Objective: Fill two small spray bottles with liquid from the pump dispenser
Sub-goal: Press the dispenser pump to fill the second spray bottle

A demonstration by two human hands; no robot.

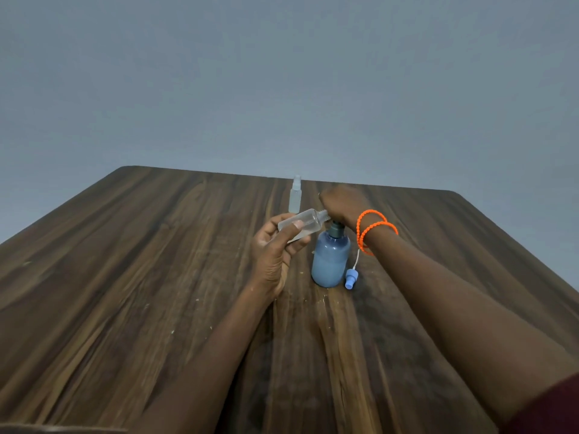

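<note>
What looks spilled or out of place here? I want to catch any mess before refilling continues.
No spill shows. The blue spray cap with its white tube lies loose on the wooden table beside the blue pump dispenser, off the uncapped clear bottle held tilted in the left hand.

Matt dark-grained wood table [156, 277]; clear plastic bottle [302, 225], frosted blue plastic dispenser [330, 261] w/ smooth sheen; beaded orange wristbands [372, 228].

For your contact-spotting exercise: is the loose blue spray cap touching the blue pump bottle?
Apart. In the head view, a strip of table shows between the spray cap and the pump bottle.
</note>
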